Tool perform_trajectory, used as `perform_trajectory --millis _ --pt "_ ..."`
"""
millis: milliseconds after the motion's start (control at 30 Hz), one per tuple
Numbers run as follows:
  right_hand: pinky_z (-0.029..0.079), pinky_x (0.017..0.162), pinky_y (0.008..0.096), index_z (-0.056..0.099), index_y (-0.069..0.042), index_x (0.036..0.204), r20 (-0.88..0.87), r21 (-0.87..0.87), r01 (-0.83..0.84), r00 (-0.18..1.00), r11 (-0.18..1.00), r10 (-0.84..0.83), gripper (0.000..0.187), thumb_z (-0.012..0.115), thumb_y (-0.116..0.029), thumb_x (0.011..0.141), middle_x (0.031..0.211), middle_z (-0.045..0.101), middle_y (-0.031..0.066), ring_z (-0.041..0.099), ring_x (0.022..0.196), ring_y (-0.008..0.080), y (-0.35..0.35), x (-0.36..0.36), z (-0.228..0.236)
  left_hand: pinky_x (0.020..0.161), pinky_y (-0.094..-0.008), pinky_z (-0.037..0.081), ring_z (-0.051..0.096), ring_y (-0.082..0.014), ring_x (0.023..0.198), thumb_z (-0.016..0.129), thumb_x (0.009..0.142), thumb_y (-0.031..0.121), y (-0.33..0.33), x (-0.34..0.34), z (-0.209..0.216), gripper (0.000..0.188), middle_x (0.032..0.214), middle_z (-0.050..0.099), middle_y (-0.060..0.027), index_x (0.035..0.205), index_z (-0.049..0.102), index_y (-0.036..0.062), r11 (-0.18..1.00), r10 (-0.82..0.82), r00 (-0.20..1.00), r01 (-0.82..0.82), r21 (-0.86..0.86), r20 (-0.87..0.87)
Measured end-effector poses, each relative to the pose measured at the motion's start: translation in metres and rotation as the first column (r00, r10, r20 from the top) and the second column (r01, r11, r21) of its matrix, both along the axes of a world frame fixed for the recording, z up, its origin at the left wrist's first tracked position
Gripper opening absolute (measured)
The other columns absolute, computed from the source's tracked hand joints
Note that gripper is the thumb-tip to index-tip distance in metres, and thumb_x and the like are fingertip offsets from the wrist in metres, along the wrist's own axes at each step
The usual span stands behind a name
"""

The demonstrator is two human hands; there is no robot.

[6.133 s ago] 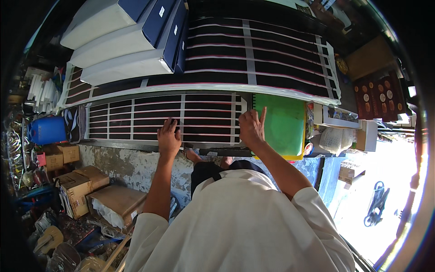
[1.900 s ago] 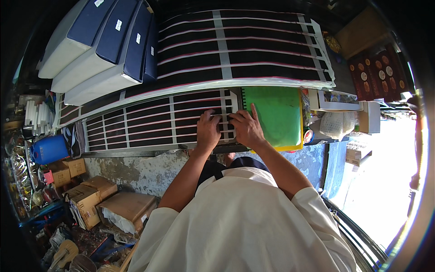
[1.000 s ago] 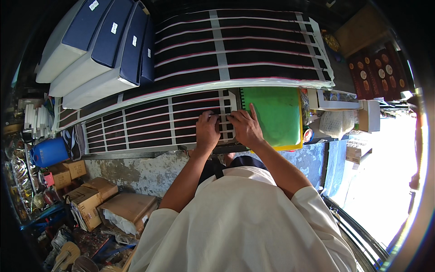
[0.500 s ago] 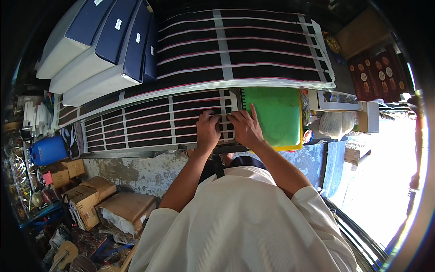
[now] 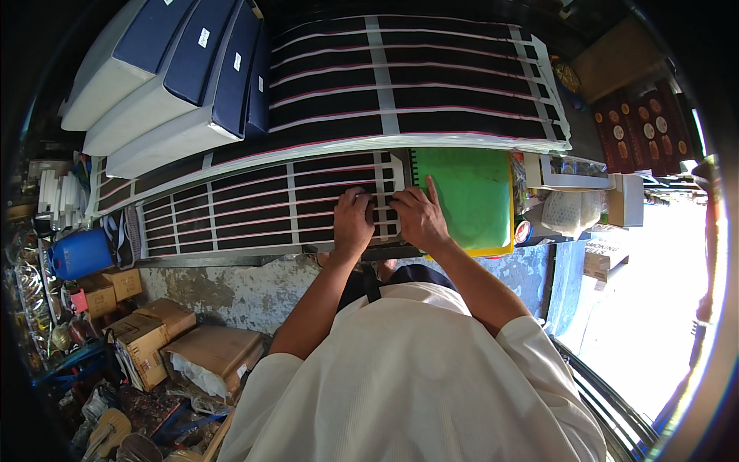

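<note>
One blue container [image 5: 80, 254] stands off the left end of the lower striped panel [image 5: 254, 202], the long black piece ruled with white and red lines that lies level across the bench in front of the person. Several cardboard boxes [image 5: 138, 350] sit lower down on the near side of the panel's left part, and a row of blue-and-white box files [image 5: 173, 135] leans beyond that same part. Behind the panel, along its far edge, runs the upper striped panel [image 5: 454, 81], similarly lined. On the panel's right part rests the left hand [image 5: 354, 221], fingers bent and tips drawn together; whether they pinch anything cannot be told. Just beside it, over the panel's right end, the right hand [image 5: 419, 221] curls its fingers toward the left one, with one finger stretched out over the green notebook [image 5: 473, 200] bordering the panel; its grip is also unclear. The step in hand looks like close fingertip work on the lines near this end, and the next move seems to call for light, paired finger control there. Farther right of the panel, past the notebook, are a white bag [image 5: 570, 213] and dark red boxes [image 5: 640, 138].
</note>
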State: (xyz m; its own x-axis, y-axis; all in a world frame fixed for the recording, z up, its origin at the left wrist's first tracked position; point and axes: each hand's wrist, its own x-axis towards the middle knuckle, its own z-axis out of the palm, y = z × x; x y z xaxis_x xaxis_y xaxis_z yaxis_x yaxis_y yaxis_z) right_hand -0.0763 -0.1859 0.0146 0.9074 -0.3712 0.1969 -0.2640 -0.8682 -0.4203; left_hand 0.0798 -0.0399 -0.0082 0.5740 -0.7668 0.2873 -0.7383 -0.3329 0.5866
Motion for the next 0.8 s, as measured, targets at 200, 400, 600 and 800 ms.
perform_trajectory --millis 200,400,600,800 --pt "0.022 0.139 0.0692 0.086 -0.008 0.116 0.043 0.036 0.001 0.999 0.999 -0.003 0.03 0.07 -0.005 0.091 0.128 0.08 0.0058 0.065 0.139 0.0282 -0.0005 -0.0037 -0.0021 0.099 -0.0532 0.06 0.071 -0.0433 0.115 0.074 0.095 -0.004 0.0051 0.0018 0.0019 0.015 0.124 0.072 -0.0198 0.11 0.077 -0.0021 0.999 -0.013 0.999 0.012 -0.033 -0.031" --pt "0.025 0.138 0.07 0.087 -0.009 0.11 0.042 -0.024 0.006 0.999 1.0 -0.005 0.028 0.073 -0.007 0.086 0.128 0.08 0.0036 0.064 0.14 0.0263 0.0001 -0.0025 -0.0065 0.099 -0.0532 0.06 0.071 -0.0437 0.114 0.074 0.095 -0.004 0.0043 0.0014 0.0027 0.014 0.124 0.072 -0.0206 0.109 0.077 -0.0037 0.999 -0.009 0.999 0.008 -0.036 -0.031" --pt "0.024 0.138 0.0704 0.087 -0.009 0.107 0.041 -0.012 -0.007 0.999 1.0 0.008 0.027 0.074 -0.007 0.084 0.13 0.08 0.0038 0.064 0.142 0.0266 -0.0007 -0.0046 -0.0088 0.099 -0.0517 0.06 0.071 -0.0425 0.115 0.075 0.095 -0.003 0.0055 -0.0001 0.0022 0.016 0.125 0.072 -0.0186 0.11 0.077 -0.0009 1.0 -0.001 1.0 0.0 -0.012 -0.018" --pt "0.024 0.138 0.0707 0.087 -0.009 0.106 0.054 -0.009 0.0 0.999 1.0 0.0 0.026 0.073 -0.007 0.084 0.129 0.08 0.004 0.064 0.142 0.0266 -0.0006 -0.0042 -0.0097 0.096 -0.0515 0.059 0.07 -0.0394 0.113 0.077 0.092 -0.002 0.005 0.0001 0.0037 0.024 0.123 0.071 -0.0143 0.116 0.077 0.0022 0.998 -0.06 0.997 0.061 -0.009 0.042"
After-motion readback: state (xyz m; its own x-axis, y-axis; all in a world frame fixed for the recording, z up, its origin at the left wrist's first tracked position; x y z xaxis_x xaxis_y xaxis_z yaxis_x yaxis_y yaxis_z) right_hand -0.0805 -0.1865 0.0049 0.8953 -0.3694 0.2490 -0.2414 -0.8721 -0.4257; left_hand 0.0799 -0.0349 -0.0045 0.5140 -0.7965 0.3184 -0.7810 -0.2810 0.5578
